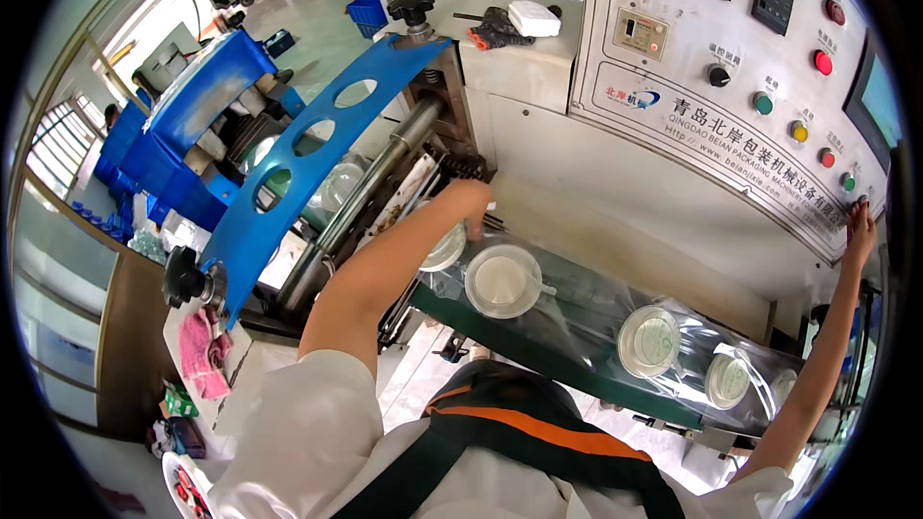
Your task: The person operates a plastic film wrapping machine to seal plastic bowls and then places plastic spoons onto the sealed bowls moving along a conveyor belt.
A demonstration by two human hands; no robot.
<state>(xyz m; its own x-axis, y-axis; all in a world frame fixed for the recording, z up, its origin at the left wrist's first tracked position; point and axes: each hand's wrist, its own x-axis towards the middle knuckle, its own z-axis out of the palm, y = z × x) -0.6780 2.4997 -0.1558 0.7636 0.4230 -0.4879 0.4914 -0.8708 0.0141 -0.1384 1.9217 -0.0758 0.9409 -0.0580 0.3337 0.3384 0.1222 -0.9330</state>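
My left hand (468, 200) is bent down at the wrist over the near end of the machine's roller and cutter section, beside the clear film (577, 293). Its fingers are mostly hidden, so their grip does not show. Just under it, partly covered by my forearm, lies a round pale container (444, 248). A second container (503, 281) lies to its right under the film, with more round containers (649, 341) farther along the green conveyor belt (567, 358). Far right, my right hand (861, 225) reaches up, its fingertips around a small dark knob (860, 202) on the control panel (702, 115).
A blue metal plate with round holes (317, 139) slants across the left, with black clamp knobs (185, 276) at its ends. A steel roller (370, 187) runs beside it. Gloves (500, 31) and a white stack (535, 18) sit on the machine top. A pink cloth (204, 351) lies lower left.
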